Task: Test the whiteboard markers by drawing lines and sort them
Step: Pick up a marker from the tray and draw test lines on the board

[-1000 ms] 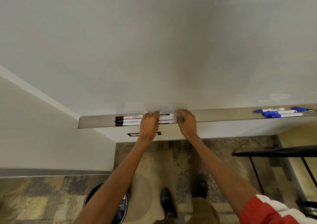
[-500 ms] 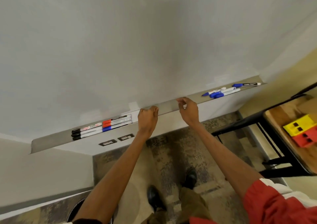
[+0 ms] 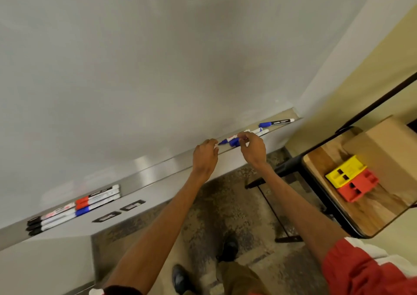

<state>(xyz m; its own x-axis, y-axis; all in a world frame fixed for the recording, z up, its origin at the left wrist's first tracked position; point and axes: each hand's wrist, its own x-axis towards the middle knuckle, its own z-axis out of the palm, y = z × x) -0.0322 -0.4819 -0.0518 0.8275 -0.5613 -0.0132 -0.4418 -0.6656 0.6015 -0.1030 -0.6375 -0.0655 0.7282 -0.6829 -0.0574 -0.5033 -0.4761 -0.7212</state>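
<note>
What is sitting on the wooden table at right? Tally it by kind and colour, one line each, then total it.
Yellow block: 1
Red block: 1
Cardboard box: 1
Total: 3

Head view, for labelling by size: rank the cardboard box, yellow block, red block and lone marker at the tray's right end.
1. cardboard box
2. yellow block and red block: alike, unranked
3. lone marker: smallest, though farther away

A classroom or office: a wall whiteboard (image 3: 158,68) with a marker tray (image 3: 158,173), patterned carpet (image 3: 225,206), a wooden-topped table (image 3: 370,218).
</note>
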